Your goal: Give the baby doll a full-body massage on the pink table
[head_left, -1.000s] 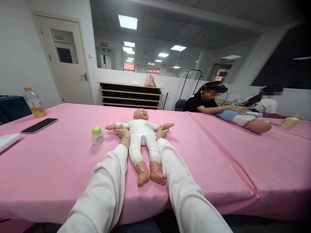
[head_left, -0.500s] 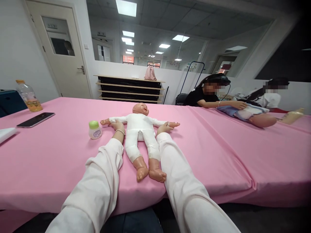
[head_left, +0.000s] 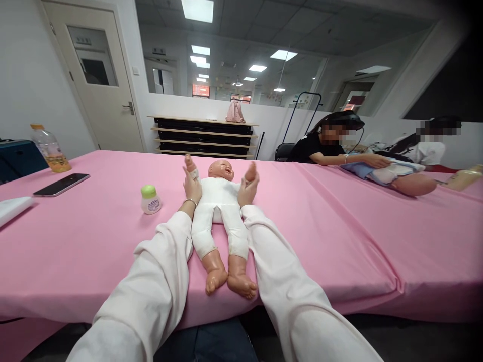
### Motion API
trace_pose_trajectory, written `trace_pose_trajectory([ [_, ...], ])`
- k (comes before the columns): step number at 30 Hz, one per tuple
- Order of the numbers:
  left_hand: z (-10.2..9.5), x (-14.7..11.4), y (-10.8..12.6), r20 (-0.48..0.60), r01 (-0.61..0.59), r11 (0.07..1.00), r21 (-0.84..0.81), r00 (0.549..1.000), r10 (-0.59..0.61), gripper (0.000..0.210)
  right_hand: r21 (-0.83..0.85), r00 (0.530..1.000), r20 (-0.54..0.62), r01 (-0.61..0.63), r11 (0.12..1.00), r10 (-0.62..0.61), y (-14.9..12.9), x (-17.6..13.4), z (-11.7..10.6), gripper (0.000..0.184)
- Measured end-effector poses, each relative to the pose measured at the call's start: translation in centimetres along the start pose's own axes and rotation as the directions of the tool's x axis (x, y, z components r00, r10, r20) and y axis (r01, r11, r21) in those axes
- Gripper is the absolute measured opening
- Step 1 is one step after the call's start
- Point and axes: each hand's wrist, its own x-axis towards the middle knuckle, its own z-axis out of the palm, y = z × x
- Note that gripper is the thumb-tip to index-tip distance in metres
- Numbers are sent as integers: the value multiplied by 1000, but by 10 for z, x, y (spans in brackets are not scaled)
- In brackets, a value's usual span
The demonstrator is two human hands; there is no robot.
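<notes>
A baby doll (head_left: 219, 193) with a white cloth body lies on its back on the pink-covered table (head_left: 317, 241), its feet pointing toward me. My left hand (head_left: 192, 189) is closed around the doll's arm on the left, and that arm is raised. On the other side, my right hand (head_left: 248, 191) grips the doll's other arm, also lifted, with the small plastic hand showing above my fingers. Left of my left hand stands a small white bottle (head_left: 151, 203) with a green cap.
A phone (head_left: 62, 185) and a drink bottle (head_left: 52, 151) are at the far left, near a white object (head_left: 14, 210) at the edge. On the right, a person (head_left: 320, 143) handles another doll (head_left: 413, 184) with cloth around it. A second person (head_left: 430, 146) sits beyond.
Both doll arms have gone from stretched out sideways to raised and bent upward, with my hands moving up and inward while holding them. The doll's feet sit slightly nearer to me.
</notes>
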Motion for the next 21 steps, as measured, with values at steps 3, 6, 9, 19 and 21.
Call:
trace_pose_trajectory([
  [3,-2,-5,11,125,-261,954,146,962,244,69,-15,886,374,303,953,-276,-3,2,4,52],
  [6,-2,-9,16,288,-435,845,311,890,353,64,-70,729,592,472,879,-344,-4,4,3,55],
  [9,-3,-12,17,344,-456,808,374,877,335,62,-179,711,643,500,847,-283,-6,2,1,58],
  [19,-5,-9,-24,65,221,975,-18,974,-219,72,-199,998,24,-55,979,61,24,-2,-6,57],
  [21,-3,-7,-33,44,268,961,-73,963,-265,75,-215,1000,-9,-24,976,23,34,1,-10,56],
])
